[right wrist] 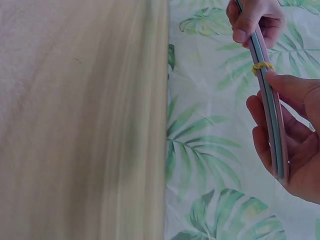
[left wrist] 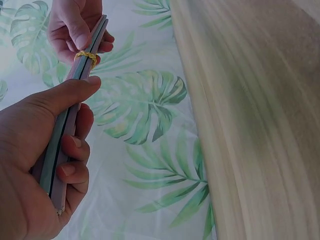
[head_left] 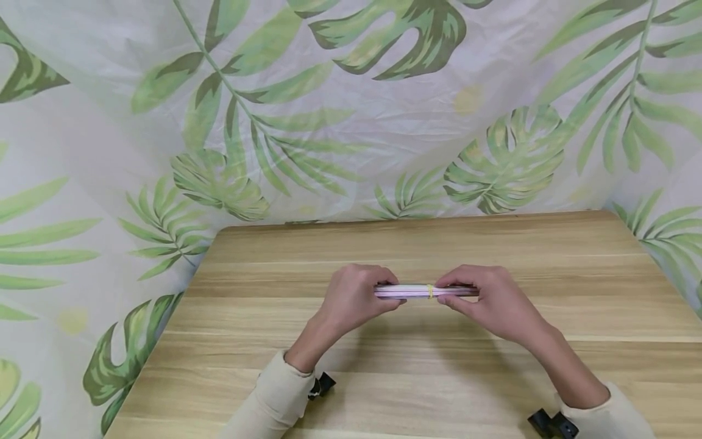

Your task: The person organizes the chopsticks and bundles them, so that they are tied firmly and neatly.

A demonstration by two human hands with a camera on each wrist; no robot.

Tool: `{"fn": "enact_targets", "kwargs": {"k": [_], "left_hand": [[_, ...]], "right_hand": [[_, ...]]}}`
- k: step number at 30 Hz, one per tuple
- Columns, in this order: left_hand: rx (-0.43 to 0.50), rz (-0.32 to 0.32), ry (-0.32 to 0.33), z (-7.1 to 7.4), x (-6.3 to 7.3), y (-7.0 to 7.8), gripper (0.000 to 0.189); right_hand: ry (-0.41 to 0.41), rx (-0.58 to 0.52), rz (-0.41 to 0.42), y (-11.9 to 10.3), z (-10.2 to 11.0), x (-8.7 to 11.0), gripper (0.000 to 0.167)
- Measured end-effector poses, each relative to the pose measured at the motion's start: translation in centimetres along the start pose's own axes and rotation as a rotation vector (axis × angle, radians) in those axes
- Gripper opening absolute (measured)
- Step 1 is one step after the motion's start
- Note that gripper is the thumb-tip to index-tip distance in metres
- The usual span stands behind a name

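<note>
A bundle of slim, straight sticks [head_left: 408, 291] in pale pink, green and grey is held level above the table; their exact kind cannot be told. A twisted yellow band [head_left: 430, 291] wraps the bundle near my right fingertips. My left hand [head_left: 355, 297] grips one end, its thumb lying along the sticks and fingers curled beneath in the left wrist view. The other end is pinched by my right hand [head_left: 498, 303], whose thumb [right wrist: 287, 85] presses beside the band in the right wrist view. Palms and fingers hide parts of both ends.
Below the hands lies a wood-grain table [head_left: 417, 378]. A leaf-printed cloth [head_left: 384, 134] hangs behind it and down the sides. Black wrist devices [head_left: 322, 385] sit by both beige sleeves [head_left: 274, 396].
</note>
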State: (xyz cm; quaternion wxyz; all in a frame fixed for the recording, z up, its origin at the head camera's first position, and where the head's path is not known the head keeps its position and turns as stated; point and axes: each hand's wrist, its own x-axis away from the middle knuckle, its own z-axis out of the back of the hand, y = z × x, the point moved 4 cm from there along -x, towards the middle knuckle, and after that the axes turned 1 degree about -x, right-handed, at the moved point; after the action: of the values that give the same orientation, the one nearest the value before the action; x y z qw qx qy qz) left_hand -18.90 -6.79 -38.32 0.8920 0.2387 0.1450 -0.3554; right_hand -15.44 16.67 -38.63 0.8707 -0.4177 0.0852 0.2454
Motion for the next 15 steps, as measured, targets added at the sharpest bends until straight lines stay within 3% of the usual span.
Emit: {"fn": "enact_targets", "kwargs": {"k": [9,15], "left_hand": [[0.021,-0.007,-0.019,-0.2,0.0,0.2,0.017],[0.015,-0.045,-0.044,-0.5,0.0,0.6,0.016]], "right_hand": [[0.071,0.015,0.080,-0.2,-1.3,0.1,0.021],[0.027,0.010,0.120,-0.7,-2.1,0.1,0.023]]}}
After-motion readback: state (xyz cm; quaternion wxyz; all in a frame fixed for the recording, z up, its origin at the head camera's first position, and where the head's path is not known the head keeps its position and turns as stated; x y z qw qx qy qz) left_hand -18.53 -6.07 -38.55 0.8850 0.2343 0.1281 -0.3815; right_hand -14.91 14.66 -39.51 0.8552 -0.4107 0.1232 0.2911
